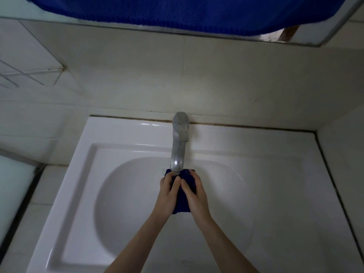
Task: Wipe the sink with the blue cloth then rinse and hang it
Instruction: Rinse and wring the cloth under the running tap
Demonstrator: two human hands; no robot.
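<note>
A dark blue cloth [182,201] is bunched between both my hands, right under the spout of the metal tap [178,146]. My left hand [167,194] grips its left side and my right hand [197,194] grips its right side, thumbs pressed on top. Both hands hover over the round bowl of the white sink [78,194]. The cloth's upper edge touches the spout tip. Whether water runs from the tap I cannot tell.
White tiled wall [137,75] rises behind the sink. A mirror edge [216,34] runs along the top, showing a blue garment [177,12]. A wire rack [17,75] hangs at the left wall. A side wall [342,154] closes the right.
</note>
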